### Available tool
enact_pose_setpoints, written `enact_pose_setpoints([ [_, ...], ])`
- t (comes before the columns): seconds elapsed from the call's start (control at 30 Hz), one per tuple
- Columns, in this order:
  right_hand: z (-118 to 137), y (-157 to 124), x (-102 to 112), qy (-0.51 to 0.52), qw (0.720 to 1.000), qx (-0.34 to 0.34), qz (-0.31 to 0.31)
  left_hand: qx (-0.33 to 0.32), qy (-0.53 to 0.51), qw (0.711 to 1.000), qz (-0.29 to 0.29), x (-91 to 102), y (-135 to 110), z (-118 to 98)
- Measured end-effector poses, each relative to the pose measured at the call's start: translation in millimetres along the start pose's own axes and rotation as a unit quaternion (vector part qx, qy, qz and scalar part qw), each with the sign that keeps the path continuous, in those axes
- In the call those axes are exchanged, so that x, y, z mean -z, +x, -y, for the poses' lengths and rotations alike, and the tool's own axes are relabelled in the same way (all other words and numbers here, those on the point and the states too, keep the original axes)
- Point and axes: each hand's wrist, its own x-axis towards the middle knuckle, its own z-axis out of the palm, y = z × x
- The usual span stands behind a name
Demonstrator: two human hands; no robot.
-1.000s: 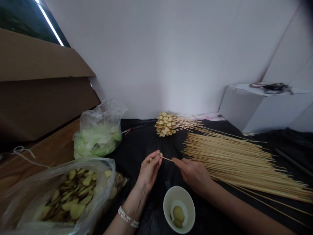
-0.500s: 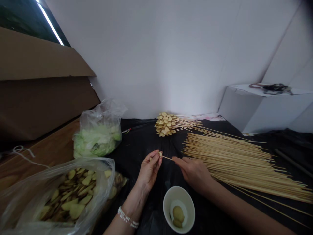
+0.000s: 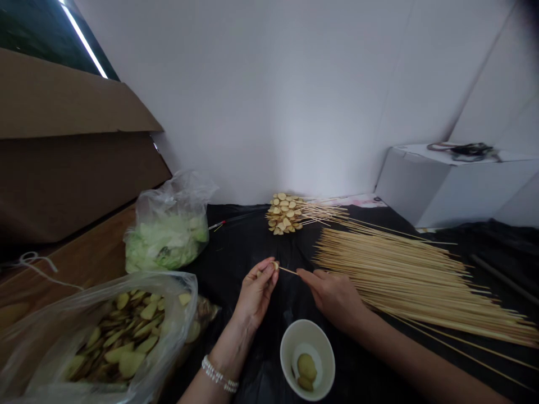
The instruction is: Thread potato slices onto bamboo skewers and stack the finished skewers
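Observation:
Between the fingertips of my left hand (image 3: pixel 257 286) is a pale potato slice (image 3: pixel 275 265), mostly hidden by the fingers. My right hand (image 3: pixel 332 294) pinches a thin wooden skewer (image 3: pixel 288 271), whose far end meets the slice. Just below the hands stands a white bowl (image 3: pixel 285 359) with a few slices (image 3: pixel 307 367) at its bottom. To the right lies a wide spread of bare skewers (image 3: pixel 412 275), close beside my right wrist. Farther back, a pile of loaded skewers (image 3: pixel 285 213) has its slices bunched at the left end.
An open plastic bag (image 3: pixel 189 314) full of slices sits at the lower left. Behind it stands a clear bag of pale green leaves (image 3: pixel 166 241). A cardboard box (image 3: pixel 71 179) is at far left, a white box (image 3: pixel 446 185) at right. Black plastic (image 3: pixel 240 241) covers the surface.
Both hands hold nearly the same pose, with the slice and skewer in the same place between them. The whole view has shifted very slightly.

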Motion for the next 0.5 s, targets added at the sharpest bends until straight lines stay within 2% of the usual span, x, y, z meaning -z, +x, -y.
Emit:
enact_pose_setpoints([
  [0.3,0.9,1.1,3.6,0.047,0.998,-0.004,0.028,0.01,0.0,1.0,-0.003,0.0,0.6,3.2],
  [0.5,3.6,0.8,1.0,0.054,0.998,-0.014,0.026,-0.002,0.022,1.0,0.004,2.1,1.3,7.0],
])
